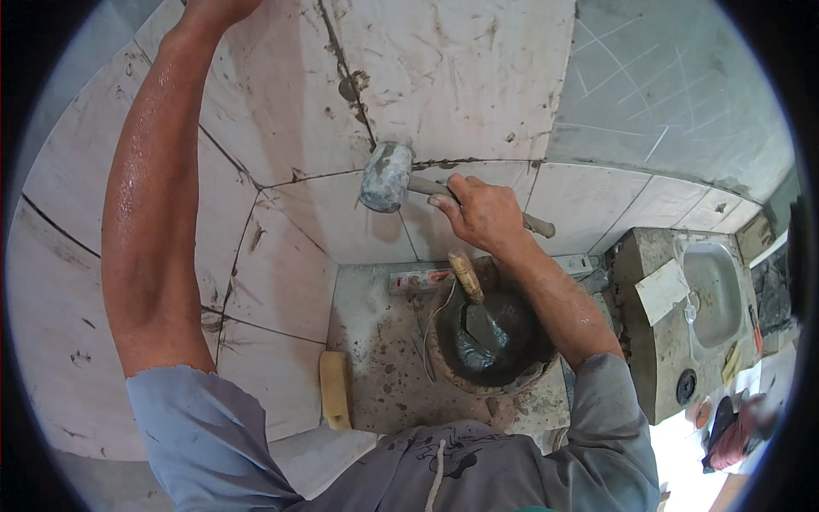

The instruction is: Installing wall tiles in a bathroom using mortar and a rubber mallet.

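My right hand [486,212] grips the handle of a rubber mallet [386,177] with a grey, dust-smeared head. The mallet's head is close to the pale wall tiles [461,77], near a joint between them; whether it touches cannot be told. My left arm reaches up along the tiled wall. Of my left hand [223,8] only the base shows at the top edge, so its fingers are out of sight. Below my right hand, a trowel [467,277] with a wooden handle stands in a round bucket [444,341] with wet grey mix inside.
A red-and-grey spirit level [418,282] lies behind the bucket on the mortar-spotted counter [367,333]. A yellow sponge [336,391] sits at the counter's left edge. To the right is a concrete unit with a metal sink [712,290]. Bare grey wall [674,85] adjoins the tiles.
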Demonstrator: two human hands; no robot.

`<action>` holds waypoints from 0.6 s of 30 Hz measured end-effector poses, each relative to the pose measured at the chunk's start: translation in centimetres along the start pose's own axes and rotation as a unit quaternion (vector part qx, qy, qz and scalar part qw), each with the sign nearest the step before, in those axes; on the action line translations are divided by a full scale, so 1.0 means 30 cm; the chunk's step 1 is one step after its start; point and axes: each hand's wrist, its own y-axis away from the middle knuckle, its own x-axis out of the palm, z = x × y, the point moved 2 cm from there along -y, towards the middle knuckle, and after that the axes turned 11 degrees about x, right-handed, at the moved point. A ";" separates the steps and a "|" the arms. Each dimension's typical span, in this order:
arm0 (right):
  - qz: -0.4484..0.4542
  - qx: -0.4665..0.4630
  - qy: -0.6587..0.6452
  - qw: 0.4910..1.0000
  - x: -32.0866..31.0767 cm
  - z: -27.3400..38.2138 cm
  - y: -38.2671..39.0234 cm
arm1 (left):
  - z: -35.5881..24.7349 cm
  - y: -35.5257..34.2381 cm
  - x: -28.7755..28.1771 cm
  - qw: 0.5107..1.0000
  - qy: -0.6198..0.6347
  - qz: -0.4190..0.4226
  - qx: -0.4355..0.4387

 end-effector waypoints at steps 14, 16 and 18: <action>0.018 -0.030 0.009 0.999 0.018 -0.010 -0.003 | 0.042 -0.001 0.012 0.998 0.039 -0.028 0.037; 0.019 -0.034 0.001 0.999 0.021 0.000 0.016 | 0.042 0.000 0.012 0.999 0.020 -0.024 0.036; 0.021 -0.037 -0.006 0.999 0.025 0.003 0.028 | 0.046 0.006 0.016 0.998 0.018 -0.029 0.048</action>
